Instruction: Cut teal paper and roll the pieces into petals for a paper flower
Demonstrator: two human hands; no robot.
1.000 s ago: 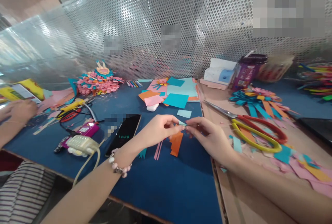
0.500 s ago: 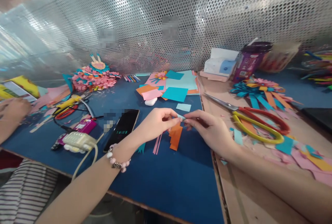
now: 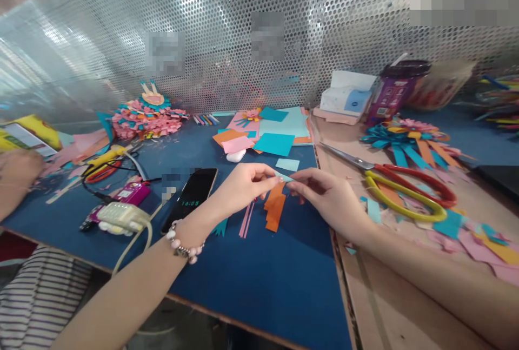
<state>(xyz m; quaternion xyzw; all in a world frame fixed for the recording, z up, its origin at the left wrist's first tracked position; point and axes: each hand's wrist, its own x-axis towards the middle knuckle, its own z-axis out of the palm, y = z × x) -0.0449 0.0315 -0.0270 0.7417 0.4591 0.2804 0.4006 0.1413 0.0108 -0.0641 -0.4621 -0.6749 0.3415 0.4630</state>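
My left hand (image 3: pixel 242 187) and my right hand (image 3: pixel 326 197) meet above the blue table top (image 3: pixel 259 279), both pinching a small light-blue paper strip (image 3: pixel 285 177) between thumb and fingers. Under the hands lie orange paper strips (image 3: pixel 274 209) and thin pink strips (image 3: pixel 247 223). A beaded bracelet (image 3: pixel 183 246) sits on my left wrist. A black phone (image 3: pixel 190 197) lies just left of my left hand.
Red-and-yellow scissors (image 3: pixel 401 192) lie to the right on the brown board (image 3: pixel 389 306). Coloured paper sheets (image 3: pixel 274 136), a paper flower pile (image 3: pixel 148 117), a ribbon rosette (image 3: pixel 405 142), a tissue box (image 3: pixel 346 98) and cables (image 3: pixel 117 198) crowd the table. Another person's hand (image 3: pixel 16 169) rests far left. A perforated metal screen (image 3: pixel 251 31) stands behind.
The hands stay together on the small strip; the view has shifted slightly, so they sit a little higher in the picture. No paper has been put down or picked up.
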